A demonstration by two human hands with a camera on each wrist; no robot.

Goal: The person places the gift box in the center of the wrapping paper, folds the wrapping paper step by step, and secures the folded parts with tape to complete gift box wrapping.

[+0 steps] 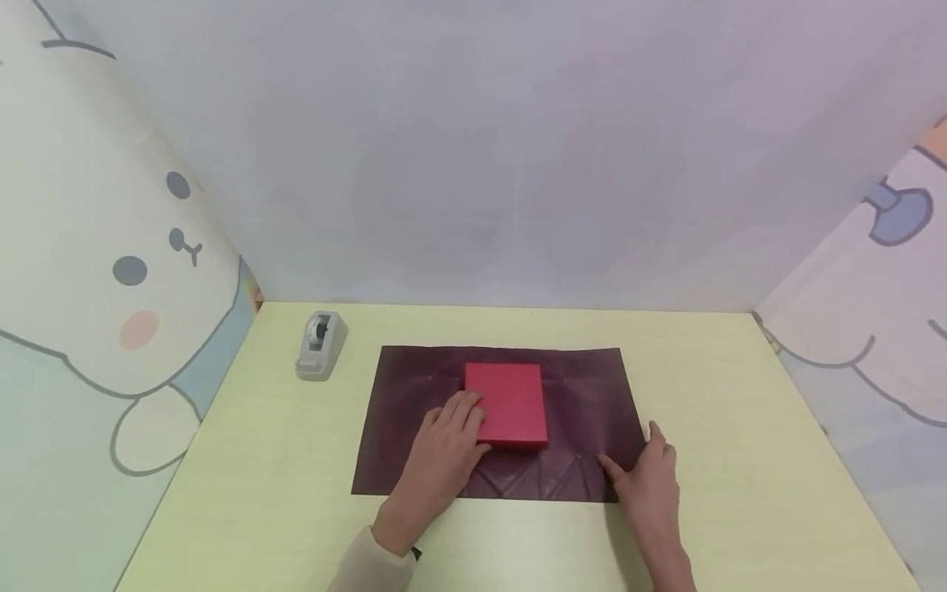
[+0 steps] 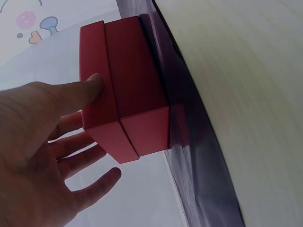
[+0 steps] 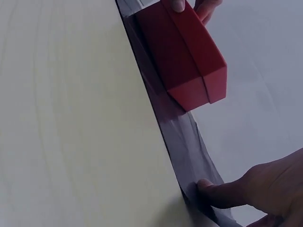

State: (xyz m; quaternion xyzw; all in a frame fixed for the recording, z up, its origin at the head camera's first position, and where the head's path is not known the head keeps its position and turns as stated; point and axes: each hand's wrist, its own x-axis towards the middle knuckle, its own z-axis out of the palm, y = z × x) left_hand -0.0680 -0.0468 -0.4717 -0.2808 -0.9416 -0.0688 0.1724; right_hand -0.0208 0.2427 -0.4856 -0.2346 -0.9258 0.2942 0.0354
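A left hand (image 1: 441, 452) grips a red box (image 1: 512, 403), thumb against its front, atop dark paper (image 1: 395, 436) on a pale worktop (image 1: 725, 411). The right hand (image 1: 651, 487) touches the paper by thumb near its front right corner; whether its fingers pinch it cannot be told. A tape dispenser (image 1: 316, 357) stands back left.

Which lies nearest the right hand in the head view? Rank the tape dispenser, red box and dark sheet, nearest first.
1. Dark sheet: touched by the right hand.
2. Red box: on the sheet, left of the hand.
3. Tape dispenser: far left, beyond the sheet.
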